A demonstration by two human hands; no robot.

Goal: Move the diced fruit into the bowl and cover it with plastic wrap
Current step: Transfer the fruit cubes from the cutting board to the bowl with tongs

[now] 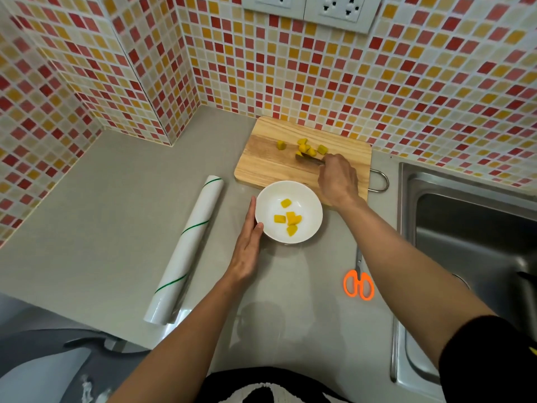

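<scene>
A white bowl (308,199) stands on the grey counter just in front of a wooden cutting board (267,161) and holds several yellow fruit cubes (290,219). Several more fruit cubes (305,146) lie on the far part of the board. My right hand (338,177) grips a dark knife (308,159) whose blade lies against those cubes. My left hand (247,245) rests flat against the bowl's left side, fingers straight. A white roll of plastic wrap (189,245) with green stripes lies on the counter to the left.
Orange-handled scissors (359,283) lie on the counter under my right forearm. A steel sink (465,237) fills the right side. The tiled wall with sockets (308,7) rises right behind the board. A metal hanging loop (382,181) sticks out of the board's right edge.
</scene>
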